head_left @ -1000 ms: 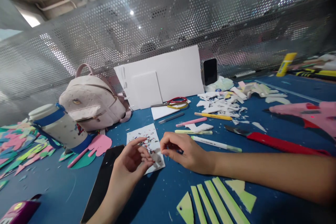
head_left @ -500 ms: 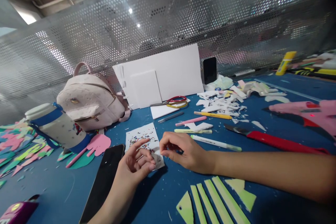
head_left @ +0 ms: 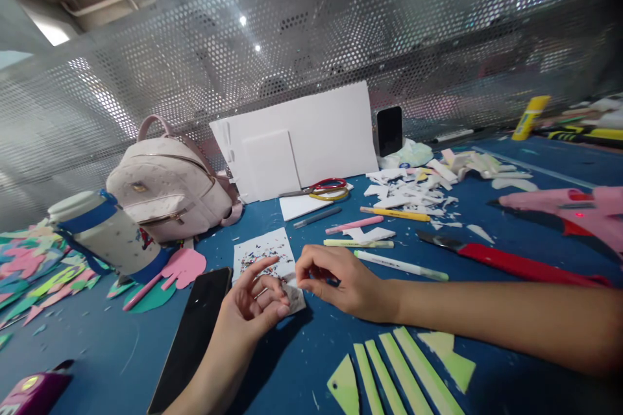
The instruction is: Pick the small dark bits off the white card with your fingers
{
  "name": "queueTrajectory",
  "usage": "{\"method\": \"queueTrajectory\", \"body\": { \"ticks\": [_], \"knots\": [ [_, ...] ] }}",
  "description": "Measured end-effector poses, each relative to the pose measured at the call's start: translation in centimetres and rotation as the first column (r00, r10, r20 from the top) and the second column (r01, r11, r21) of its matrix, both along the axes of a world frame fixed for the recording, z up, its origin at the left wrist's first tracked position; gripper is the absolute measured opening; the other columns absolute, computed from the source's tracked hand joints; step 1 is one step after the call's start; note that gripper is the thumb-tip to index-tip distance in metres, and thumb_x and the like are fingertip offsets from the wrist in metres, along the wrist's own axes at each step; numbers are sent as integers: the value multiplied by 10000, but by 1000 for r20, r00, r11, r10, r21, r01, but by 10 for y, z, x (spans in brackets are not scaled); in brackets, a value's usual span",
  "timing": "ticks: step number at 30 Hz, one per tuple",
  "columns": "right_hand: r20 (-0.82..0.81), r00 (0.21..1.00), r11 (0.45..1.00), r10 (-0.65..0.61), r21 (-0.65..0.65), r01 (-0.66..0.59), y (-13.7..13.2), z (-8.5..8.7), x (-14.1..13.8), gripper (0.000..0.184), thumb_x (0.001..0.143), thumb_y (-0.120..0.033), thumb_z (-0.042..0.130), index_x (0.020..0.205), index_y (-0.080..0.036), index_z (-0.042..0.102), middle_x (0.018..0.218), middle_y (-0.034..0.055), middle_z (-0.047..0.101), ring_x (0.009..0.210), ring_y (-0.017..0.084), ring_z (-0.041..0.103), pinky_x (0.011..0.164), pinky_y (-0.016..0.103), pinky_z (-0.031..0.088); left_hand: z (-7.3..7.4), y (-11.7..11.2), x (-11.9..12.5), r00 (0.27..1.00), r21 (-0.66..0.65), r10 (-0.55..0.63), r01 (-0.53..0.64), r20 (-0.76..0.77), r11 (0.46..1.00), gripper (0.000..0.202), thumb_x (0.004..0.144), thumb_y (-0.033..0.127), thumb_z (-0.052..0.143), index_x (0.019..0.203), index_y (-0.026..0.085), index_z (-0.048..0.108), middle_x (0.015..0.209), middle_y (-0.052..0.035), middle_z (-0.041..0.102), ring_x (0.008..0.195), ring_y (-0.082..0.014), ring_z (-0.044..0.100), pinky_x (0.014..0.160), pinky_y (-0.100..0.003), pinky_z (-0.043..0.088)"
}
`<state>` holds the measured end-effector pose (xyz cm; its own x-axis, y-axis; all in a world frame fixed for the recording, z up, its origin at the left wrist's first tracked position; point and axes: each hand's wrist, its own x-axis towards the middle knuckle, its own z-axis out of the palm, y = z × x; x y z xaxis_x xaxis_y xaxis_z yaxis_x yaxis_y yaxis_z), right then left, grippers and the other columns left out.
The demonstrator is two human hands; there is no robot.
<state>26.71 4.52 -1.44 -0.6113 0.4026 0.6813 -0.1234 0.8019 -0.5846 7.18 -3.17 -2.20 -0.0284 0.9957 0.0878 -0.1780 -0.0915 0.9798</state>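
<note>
My left hand (head_left: 256, 305) rests on the near edge of a small white card (head_left: 265, 254) speckled with coloured bits, its index finger raised and the other fingers curled over the card's corner. Just to its right, my right hand (head_left: 335, 279) pinches something tiny between thumb and fingertips at that same corner. What it pinches is too small to make out. Both hands lie low on the blue table (head_left: 121, 343).
A black phone (head_left: 195, 331) lies left of my left hand. Pale green strips (head_left: 389, 373) lie in front. Pens (head_left: 360, 243), a red-handled cutter (head_left: 506, 264), a pink glue gun (head_left: 579, 207), scissors (head_left: 326, 189), white scraps, white boards, a pink backpack (head_left: 168, 188) and a bottle (head_left: 104, 233) stand beyond.
My left hand has shifted slightly right and lower onto the card's corner, with the index finger lifted. My right hand has stayed in its pinch.
</note>
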Motion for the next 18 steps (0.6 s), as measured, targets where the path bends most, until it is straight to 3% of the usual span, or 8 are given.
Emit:
{"method": "queueTrajectory", "body": {
  "ticks": [12, 18],
  "knots": [
    [65, 996, 998, -62, 31, 60, 0, 1, 0, 98, 988, -227, 492, 929, -168, 543, 863, 28, 605, 668, 115, 491, 633, 247, 407, 7, -2, 0, 994, 8, 98, -98, -43, 995, 574, 688, 202, 816, 1214, 191, 587, 720, 25, 623, 675, -106, 608, 688, -213, 520],
    [113, 992, 991, -63, 125, 49, 1, -1, -1, 114, 990, -251, 492, 933, -171, 549, 865, 35, 617, 702, 126, 520, 647, 258, 409, 9, -3, 1, 987, 13, 129, -128, -94, 992, 562, 703, 220, 801, 1216, 173, 576, 703, 18, 644, 643, -120, 619, 648, -236, 523]
  ]
}}
